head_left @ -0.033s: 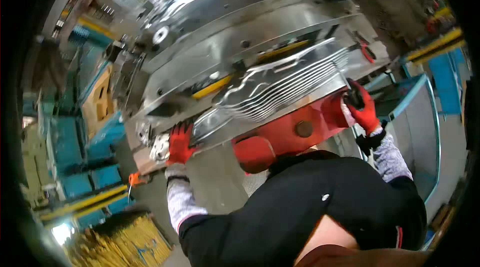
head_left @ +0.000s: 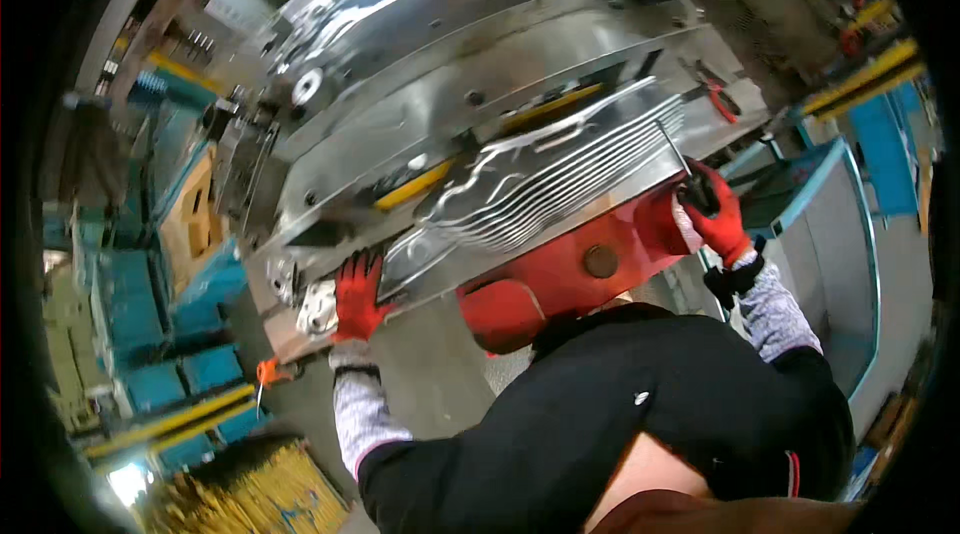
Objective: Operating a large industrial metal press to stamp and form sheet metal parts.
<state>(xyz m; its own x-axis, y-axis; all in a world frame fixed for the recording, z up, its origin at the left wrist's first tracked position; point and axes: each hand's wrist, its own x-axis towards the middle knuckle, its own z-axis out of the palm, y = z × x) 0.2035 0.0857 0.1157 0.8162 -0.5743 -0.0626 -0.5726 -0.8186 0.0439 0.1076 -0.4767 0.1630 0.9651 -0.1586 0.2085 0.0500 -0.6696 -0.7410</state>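
Note:
A shiny sheet-metal panel with long parallel ribs (head_left: 560, 174) lies along the near side of the metal workbench. My left hand (head_left: 359, 296), in a red glove with dark fingertips, rests at the panel's left end, fingers stretched and slightly apart. Beside it sits a small silver metal part (head_left: 317, 308). On the right, my gloved right hand (head_left: 715, 209) is closed around the black handle of a screwdriver-like tool (head_left: 672, 147). Its thin shaft points away from me over the panel's right end; I cannot tell whether the tip touches.
Red-handled pliers (head_left: 718, 102) lie at the bench's right end. A red curved piece with a round brown disc (head_left: 600, 261) fills the space before my body. Right stands a blue-framed cart (head_left: 835, 264); left are blue bins (head_left: 130, 294) and a pile of yellow strips (head_left: 255, 489).
The tool's shaft in my right hand has swung out over the panel's right end and shows plainly. My left hand stays at the left end; the whole view has shifted slightly.

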